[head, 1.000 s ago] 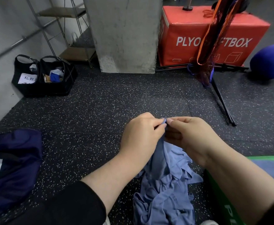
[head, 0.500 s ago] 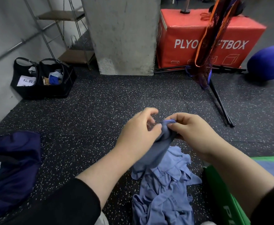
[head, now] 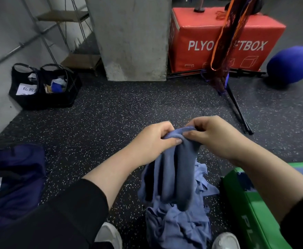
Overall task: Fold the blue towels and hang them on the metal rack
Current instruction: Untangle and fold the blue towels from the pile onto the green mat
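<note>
- Left hand (head: 152, 141) grips the top edge of a blue towel (head: 174, 169), thumb + fingers curled round the bunched cloth.
- Right hand (head: 217, 137) pinches the same edge just beside the left; fingers curled over the fold, thumb tip pressed on the fabric from the near side.
- The 2 hands sit nearly touching, w/ a short hump of towel between them.
- Towel hangs down from both grips in long vertical folds, held up off the floor (head: 111, 112); its lower end reaches a pile of blue towels (head: 177, 229) lying crumpled on the floor between the person's white shoes (head: 109, 236).
- Green box (head: 251, 212) stands just right of the pile, blue cloth showing inside.
- Metal rack (head: 61, 33) w/ wooden shelves stands far left by the wall, well apart from hands + towels.
- Black bags (head: 43, 87) on the floor below the rack, a white label in one.
- Dark navy bag (head: 12, 177) at the left edge.
- Concrete pillar (head: 131, 38) centre back; red plyo box (head: 219, 40) to its right, blue ball (head: 290, 65) far right.
</note>
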{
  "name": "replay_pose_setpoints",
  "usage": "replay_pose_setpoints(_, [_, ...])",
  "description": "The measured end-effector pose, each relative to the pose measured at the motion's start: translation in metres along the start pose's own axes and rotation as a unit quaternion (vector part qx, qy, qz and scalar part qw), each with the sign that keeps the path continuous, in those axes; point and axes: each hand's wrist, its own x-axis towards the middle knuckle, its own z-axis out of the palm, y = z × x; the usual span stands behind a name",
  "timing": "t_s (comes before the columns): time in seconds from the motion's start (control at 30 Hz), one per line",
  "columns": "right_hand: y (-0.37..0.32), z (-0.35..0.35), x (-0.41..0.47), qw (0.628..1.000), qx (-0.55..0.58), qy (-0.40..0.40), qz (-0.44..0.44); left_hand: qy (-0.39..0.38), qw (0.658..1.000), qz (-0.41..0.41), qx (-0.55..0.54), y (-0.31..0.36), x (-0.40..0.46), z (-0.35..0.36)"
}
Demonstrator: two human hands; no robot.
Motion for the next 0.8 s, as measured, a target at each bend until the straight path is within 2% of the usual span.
replay_pose_setpoints(0.07, [-0.002,0.0,-0.001,0.998,-0.029,0.055,0.0,0.004,1.0,-0.015,0.015,-0.005,-0.003,-0.001])
replay_pose_setpoints(0.17, [-0.007,0.0,-0.005,0.991,-0.064,0.117,0.014,0.038,0.988,-0.071,0.129,-0.019,-0.009,-0.005])
replay_pose_setpoints(0.27, [-0.007,-0.006,-0.007,0.985,-0.065,0.154,0.031,0.06,0.977,-0.128,0.162,-0.031,-0.02,-0.015])
replay_pose_setpoints(0.37, [-0.001,-0.011,-0.011,0.981,-0.026,0.186,0.051,0.097,0.966,-0.133,0.199,-0.042,-0.029,-0.025])
replay_pose_setpoints(0.53, [0.011,-0.004,-0.027,0.977,0.035,0.202,0.061,0.115,0.952,-0.149,0.243,-0.054,-0.046,-0.035])
replay_pose_setpoints(0.8, [0.009,0.016,-0.031,0.981,0.043,0.179,0.056,0.129,0.928,-0.215,0.275,-0.076,-0.055,-0.047])
